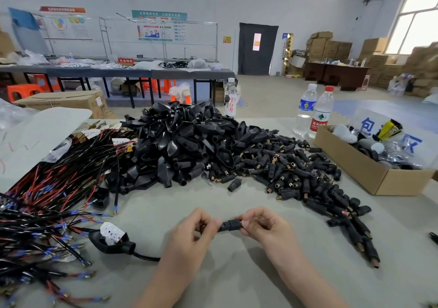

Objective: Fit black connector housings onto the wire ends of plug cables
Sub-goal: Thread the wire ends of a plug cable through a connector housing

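— Near the front edge of the surface (pixel 237 272), what do the hands hold?
— One small black connector housing (pixel 230 225), lying level between them just above the top. The left hand (pixel 196 229) has its grip pinched on the narrow end. The right hand (pixel 263 224) has its grip clamped on the wider end, fingers curled. Whether a wire goes in under the left fingers I cannot tell.
— How much free room is around them?
— A bare patch lies in front of and beneath the hands. To the left it ends at a plug cable (pixel 111 243), its black plug lying flat and its cord running toward the left forearm. Beyond that, a spread of red and black wires (pixel 47 201) reaches the left edge. Ahead stands a heap of large black shells (pixel 180 146). To the right, a band of small connectors (pixel 296 172) curves down toward the near right.
— And the right edge?
— A cardboard box (pixel 369 172) sits there, apart from the connectors, with two water bottles (pixel 321 115) just behind it.
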